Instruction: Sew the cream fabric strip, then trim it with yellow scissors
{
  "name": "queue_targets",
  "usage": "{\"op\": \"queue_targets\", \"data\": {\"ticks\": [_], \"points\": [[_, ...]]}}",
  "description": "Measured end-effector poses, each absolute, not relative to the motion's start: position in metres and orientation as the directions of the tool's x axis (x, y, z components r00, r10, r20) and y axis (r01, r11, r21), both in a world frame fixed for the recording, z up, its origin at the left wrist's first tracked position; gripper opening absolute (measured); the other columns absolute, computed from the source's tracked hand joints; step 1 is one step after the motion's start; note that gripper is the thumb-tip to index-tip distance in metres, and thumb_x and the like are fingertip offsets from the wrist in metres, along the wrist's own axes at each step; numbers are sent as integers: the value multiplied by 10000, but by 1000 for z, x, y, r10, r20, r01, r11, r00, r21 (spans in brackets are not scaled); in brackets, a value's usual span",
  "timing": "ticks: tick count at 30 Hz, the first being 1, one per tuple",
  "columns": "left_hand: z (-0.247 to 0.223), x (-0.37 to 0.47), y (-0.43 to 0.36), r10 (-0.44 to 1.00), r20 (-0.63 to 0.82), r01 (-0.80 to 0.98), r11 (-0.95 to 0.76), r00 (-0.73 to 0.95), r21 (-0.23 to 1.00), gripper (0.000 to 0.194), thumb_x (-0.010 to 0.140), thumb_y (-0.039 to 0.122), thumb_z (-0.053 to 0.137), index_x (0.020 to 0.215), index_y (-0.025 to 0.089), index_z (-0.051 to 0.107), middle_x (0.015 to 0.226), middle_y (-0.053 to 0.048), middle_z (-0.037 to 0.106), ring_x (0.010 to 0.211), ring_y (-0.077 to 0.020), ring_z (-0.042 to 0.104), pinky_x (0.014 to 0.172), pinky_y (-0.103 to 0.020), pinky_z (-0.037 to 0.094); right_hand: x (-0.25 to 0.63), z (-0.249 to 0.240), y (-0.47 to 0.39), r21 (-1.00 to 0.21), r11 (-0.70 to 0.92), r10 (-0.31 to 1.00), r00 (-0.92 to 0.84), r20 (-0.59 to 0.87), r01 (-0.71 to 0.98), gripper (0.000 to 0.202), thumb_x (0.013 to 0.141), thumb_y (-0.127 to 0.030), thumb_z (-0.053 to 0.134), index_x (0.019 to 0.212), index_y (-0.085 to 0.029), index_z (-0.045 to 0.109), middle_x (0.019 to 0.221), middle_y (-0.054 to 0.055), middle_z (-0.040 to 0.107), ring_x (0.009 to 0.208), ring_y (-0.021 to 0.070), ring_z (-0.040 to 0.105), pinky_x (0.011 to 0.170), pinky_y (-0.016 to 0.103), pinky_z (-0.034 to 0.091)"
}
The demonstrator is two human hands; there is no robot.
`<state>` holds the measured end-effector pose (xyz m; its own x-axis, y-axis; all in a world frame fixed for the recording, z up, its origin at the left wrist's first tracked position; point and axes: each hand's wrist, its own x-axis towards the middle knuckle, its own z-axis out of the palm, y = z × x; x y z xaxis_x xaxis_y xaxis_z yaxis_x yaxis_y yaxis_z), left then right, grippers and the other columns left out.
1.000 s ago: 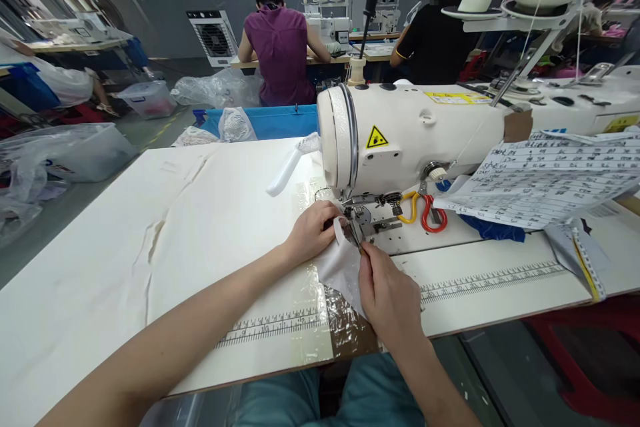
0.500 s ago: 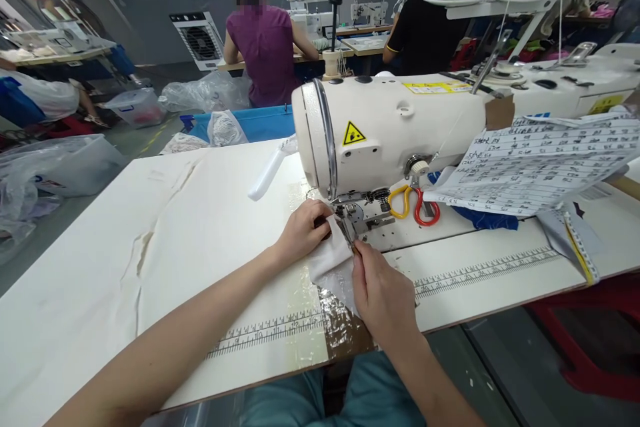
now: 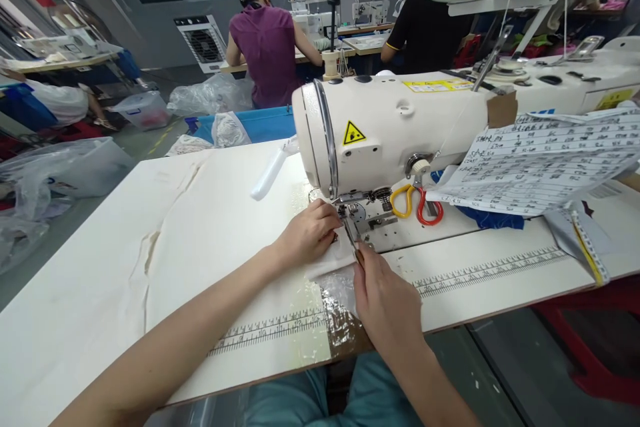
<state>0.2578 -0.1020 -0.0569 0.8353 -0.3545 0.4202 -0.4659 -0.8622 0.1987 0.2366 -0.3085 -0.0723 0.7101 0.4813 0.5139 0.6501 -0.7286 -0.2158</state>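
Observation:
My left hand (image 3: 311,232) has its fingers closed on a small piece of white fabric (image 3: 333,260), just in front of the needle area of a white sewing machine (image 3: 380,133). My right hand (image 3: 387,290) grips slim metal tweezers (image 3: 352,233), whose tips point up toward the needle area. The fabric lies on the table edge side of the machine, over shiny clear tape. Scissors with one yellow and one red handle (image 3: 429,210) rest on the machine bed to the right of both hands.
A paper with handwriting (image 3: 545,160) hangs at the right, above blue cloth (image 3: 493,218) and a tape measure (image 3: 587,250). A translucent white object (image 3: 270,175) lies left of the machine head. Two people (image 3: 265,47) sit beyond the table, beside a blue bin (image 3: 270,125).
My left hand has shifted slightly right, nearer the tweezers, and covers more of the fabric's upper part. The view has moved a little; my right hand keeps its grip.

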Motion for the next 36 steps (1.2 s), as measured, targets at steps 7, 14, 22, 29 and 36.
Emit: {"op": "queue_targets", "data": {"ticks": [7,14,22,29,36], "points": [[-44,243,-110,-434,277,-469,-880,857,73,348,927,93,372,1093,113,677,1117,-152,635,1041,-269,536,860,-443,556,176,-88,-366,-629,-554,482,826,292,545,227,983,-260,412,1150,-221,560,850,57,763,613,190,728,446,226,540],[-54,230,-135,-317,322,-350,-936,892,46,356,940,121,358,1163,42,624,1218,-184,616,1108,-286,540,920,-461,543,165,-103,-389,-613,-565,467,826,314,552,312,1010,-296,375,1228,-239,590,1004,92,772,654,212,746,447,241,569],[-63,221,-125,-319,310,-370,-921,896,124,433,913,162,400,1300,75,575,1323,-133,609,1265,-263,511,1043,-458,478,177,-89,-396,-554,-488,596,721,353,674,377,993,-179,392,1341,-216,531,1014,81,746,779,169,742,558,199,587],[-65,223,-132,-306,293,-335,-941,906,50,460,925,191,371,1324,45,546,1355,-177,571,1268,-304,493,1027,-490,466,184,-87,-394,-397,-540,647,667,369,743,345,982,-152,393,1296,-158,534,1075,105,750,873,182,749,576,205,597],[-60,221,-135,-272,267,-300,-952,924,67,460,931,203,376,1349,70,517,1367,-177,540,1287,-312,462,1023,-476,458,190,-75,-386,-276,-549,656,612,442,789,331,969,-128,341,1235,-124,538,1045,109,765,815,188,762,565,231,608]]}}
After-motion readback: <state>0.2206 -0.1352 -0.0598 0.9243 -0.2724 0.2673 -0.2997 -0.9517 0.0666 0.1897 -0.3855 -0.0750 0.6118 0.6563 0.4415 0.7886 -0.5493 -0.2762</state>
